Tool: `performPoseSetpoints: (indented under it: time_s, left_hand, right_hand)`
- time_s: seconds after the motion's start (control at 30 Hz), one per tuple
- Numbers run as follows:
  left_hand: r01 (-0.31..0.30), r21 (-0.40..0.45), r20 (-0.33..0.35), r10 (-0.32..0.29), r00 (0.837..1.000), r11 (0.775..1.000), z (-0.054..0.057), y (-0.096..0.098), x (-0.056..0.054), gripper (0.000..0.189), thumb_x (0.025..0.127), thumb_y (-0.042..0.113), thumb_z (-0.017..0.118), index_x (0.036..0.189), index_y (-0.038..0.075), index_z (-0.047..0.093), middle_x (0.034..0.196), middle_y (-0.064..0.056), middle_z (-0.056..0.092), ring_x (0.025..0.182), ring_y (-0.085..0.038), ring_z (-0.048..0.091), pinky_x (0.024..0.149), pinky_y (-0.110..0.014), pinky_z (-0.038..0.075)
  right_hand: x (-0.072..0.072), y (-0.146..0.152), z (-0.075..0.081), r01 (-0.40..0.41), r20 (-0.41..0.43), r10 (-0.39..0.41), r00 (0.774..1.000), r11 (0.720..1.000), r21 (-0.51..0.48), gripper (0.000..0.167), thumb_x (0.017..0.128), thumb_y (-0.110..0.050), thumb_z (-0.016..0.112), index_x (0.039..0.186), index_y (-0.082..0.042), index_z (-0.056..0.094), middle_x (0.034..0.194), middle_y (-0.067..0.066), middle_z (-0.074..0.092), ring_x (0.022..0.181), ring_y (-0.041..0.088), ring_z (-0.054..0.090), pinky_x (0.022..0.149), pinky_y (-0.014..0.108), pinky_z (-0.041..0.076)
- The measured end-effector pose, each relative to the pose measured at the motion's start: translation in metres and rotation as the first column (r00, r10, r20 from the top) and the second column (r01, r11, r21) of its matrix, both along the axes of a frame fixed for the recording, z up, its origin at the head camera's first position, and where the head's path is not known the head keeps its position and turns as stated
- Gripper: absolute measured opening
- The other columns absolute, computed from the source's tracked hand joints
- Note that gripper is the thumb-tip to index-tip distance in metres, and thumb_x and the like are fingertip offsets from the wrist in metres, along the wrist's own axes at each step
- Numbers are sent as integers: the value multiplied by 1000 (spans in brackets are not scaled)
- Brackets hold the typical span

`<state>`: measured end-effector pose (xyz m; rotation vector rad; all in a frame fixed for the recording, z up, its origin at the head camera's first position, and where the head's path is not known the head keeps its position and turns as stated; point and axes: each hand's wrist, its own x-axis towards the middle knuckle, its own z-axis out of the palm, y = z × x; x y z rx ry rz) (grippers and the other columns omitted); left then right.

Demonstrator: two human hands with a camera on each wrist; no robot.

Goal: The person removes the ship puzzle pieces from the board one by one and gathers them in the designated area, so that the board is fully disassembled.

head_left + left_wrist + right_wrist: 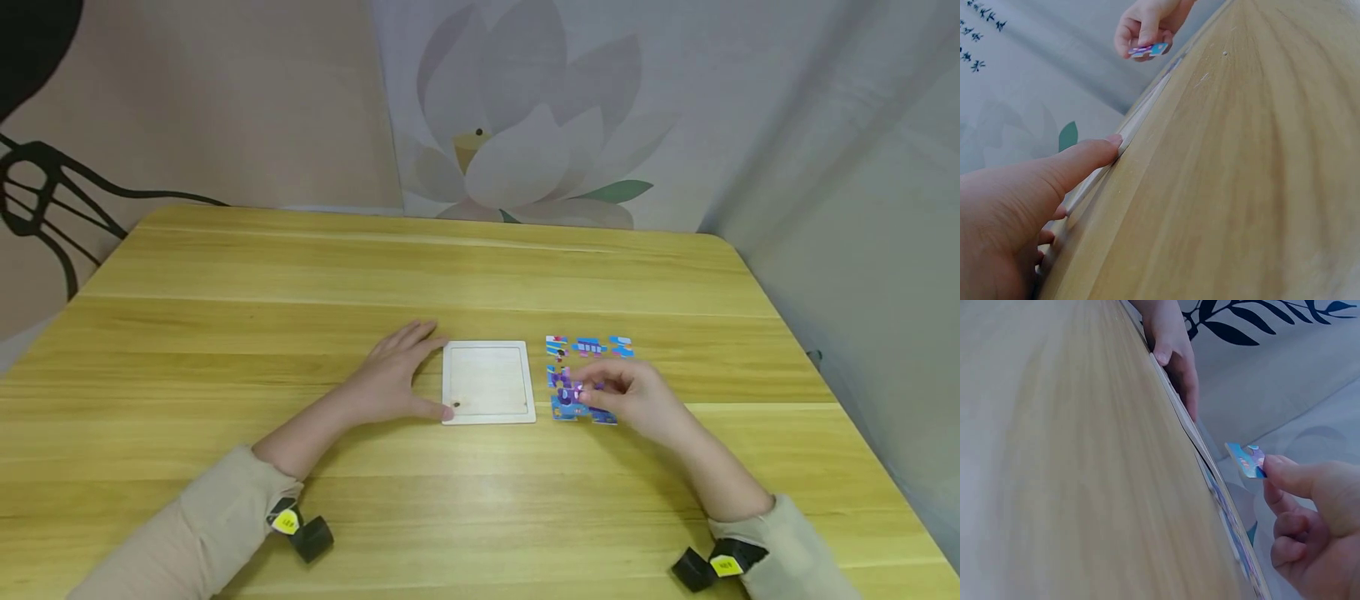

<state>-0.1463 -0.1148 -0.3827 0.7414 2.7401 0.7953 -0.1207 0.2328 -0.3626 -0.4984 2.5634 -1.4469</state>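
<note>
A shallow square wooden puzzle tray (489,418) with a thin raised border lies on the table, bare inside. My left hand (396,375) rests at its left side, thumb on the near left corner and a finger at the far left corner, the fingers spread. My right hand (643,402) pinches a puzzle piece (1244,460) between thumb and fingers, lifted above the table. Blue and purple show on that piece. Beneath and beyond this hand lie several colourful puzzle pieces (589,346) in loose rows, partly hidden by it.
The wooden table (480,508) extends around the tray on every side. Behind it hangs a curtain with a flower print (525,142). A black metal chair (45,187) stands past the far left corner.
</note>
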Motion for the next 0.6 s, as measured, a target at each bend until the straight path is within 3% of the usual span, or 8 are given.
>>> performPoseSetpoints:
  time_s: [0.3,0.47,0.6]
  left_hand:
    - [-7,-1,-3,7,1000,1000,1,0,0,110,65,67,75,150,11,32,158,-12,11,144,-33,2,111,-58,5]
    - [-9,-3,-2,9,1000,1000,1,1,0,110,66,66,75,150,11,32,158,-12,12,144,-33,2,111,-58,5]
    - [-8,-1,-1,8,1000,1000,0,1,-1,110,66,67,75,150,11,32,158,-11,11,144,-32,2,111,-58,5]
  right_hand:
    - [2,27,0,-19,-26,19,999,1000,-8,17,87,-2,68,104,0,70,85,8,64,63,10,47,50,21,39]
    - [3,41,-1,-27,-49,26,998,999,-24,16,87,0,68,103,1,70,84,10,65,62,10,47,50,22,39]
    - [4,48,-3,-29,-60,27,998,999,-40,18,86,3,67,104,7,68,89,8,68,70,9,55,55,20,46]
